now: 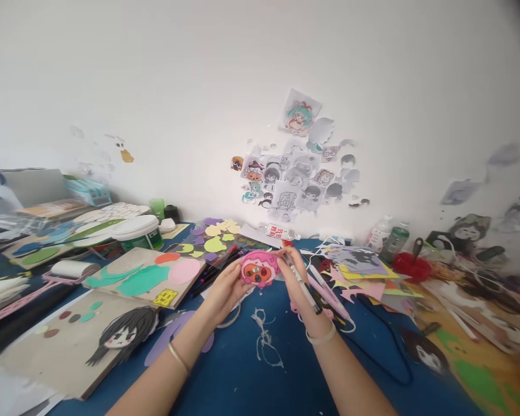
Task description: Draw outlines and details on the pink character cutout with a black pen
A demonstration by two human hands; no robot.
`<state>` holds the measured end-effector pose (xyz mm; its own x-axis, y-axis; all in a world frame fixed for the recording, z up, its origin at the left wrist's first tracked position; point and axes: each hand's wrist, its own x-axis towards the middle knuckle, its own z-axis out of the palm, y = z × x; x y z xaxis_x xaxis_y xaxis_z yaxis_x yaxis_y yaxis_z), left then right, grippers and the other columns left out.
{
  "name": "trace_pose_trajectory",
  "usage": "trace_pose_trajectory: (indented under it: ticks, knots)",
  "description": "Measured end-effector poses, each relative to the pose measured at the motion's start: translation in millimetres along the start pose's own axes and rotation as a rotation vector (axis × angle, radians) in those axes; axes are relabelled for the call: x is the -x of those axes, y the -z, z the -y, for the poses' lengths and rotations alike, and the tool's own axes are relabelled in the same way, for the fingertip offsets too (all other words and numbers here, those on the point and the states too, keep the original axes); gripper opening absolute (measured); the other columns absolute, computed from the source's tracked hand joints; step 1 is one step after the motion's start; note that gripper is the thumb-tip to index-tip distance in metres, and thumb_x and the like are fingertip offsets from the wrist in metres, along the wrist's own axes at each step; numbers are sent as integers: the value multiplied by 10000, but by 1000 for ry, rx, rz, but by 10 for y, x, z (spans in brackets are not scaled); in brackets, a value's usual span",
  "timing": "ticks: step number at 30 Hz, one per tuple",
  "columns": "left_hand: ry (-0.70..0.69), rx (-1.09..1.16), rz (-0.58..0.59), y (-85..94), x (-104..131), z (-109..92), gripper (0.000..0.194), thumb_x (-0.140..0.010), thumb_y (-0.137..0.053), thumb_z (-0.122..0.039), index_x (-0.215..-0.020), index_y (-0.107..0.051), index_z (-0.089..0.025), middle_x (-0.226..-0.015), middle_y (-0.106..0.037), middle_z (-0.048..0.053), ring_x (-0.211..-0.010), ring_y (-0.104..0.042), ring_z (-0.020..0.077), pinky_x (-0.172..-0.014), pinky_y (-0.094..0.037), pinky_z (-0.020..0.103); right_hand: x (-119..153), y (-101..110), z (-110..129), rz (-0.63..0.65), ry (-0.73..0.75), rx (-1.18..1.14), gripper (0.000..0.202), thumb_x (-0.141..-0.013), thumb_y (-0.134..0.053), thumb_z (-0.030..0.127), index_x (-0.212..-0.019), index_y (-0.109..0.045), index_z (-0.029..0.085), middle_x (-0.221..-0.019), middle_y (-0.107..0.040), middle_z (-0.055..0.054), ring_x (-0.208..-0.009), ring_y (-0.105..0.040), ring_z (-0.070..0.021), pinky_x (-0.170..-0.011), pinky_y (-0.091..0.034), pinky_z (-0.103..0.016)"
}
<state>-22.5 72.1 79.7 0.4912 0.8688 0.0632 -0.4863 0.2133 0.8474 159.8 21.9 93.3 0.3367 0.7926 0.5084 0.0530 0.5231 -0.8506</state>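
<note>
Centred in front of me is a small pink cartoon figure point(259, 269) with an orange face and dark eyes, which looks like a foam or felt cutout. My left hand point(224, 290) grips its left edge, thumb in front. On the other side, the fingers of my right hand point(295, 276) are closed at its upper right edge. A pen point(302, 283) with a clear barrel and black end lies across that hand, slanting down towards the wrist. Below, a strip of dried whitish glue point(265, 341) marks the blue table point(238, 375).
At left stand boards point(65, 346) with colored cutouts, a paint roller point(71, 270) and a white tub point(137, 232). Right of my hands lie a pink glue gun or similar corded tool point(329, 296), colored sheets point(359, 263), a red pan point(411, 267) and bottles point(394, 242). Drawings point(301, 173) cover the wall.
</note>
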Motion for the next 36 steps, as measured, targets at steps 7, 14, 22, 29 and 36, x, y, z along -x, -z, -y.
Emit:
trace_pose_trajectory:
  ticks: [7, 14, 22, 29, 36]
  knots:
    - [-70, 7, 127, -189, -293, -38, 349, -1015, -693, -384, -1289, -636, -176, -1292, -663, 98, -1086, -689, 254, -920, -607, 465, -404, 100, 370, 57, 71, 21, 239, -964, -719, 358, -1024, -617, 150, -1080, -675, -66, -1083, -648, -229, -1030, -525, -442]
    - [41, -76, 240, -153, -113, -13, 360, -1017, -685, -415, -1279, -643, -172, -1286, -669, 99, -1091, -690, 258, -934, -599, 474, -206, 149, 478, 78, -168, -62, 313, -809, -766, 418, -945, -570, 215, -1027, -665, -28, -975, -657, -192, -804, -548, -265]
    - [427, -287, 360, 66, 129, 175, 335, -1034, -651, -466, -1164, -668, -158, -1084, -706, 59, -874, -704, 191, -775, -617, 371, 360, 315, 173, 192, -503, -41, 426, -733, -795, 460, -945, -535, 198, -906, -737, -63, -817, -720, -212, -674, -554, -268]
    - [620, -534, 481, 14, 165, 150, 271, -1044, -646, -443, -1114, -709, -189, -1051, -736, 49, -889, -725, 202, -791, -636, 372, 715, 490, -16, 300, -370, 210, 236, -979, -639, 413, -1088, -669, 205, -1056, -772, -80, -1013, -751, -230, -894, -600, -333]
    - [568, -651, 533, 81, 234, -13, 437, -829, -876, -250, -1251, -766, -217, -1082, -812, 50, -979, -766, 298, -782, -597, 289, 830, 573, -44, 300, 19, 381, 255, -943, -632, 203, -1142, -776, 272, -952, -744, -35, -864, -708, -170, -815, -594, -272]
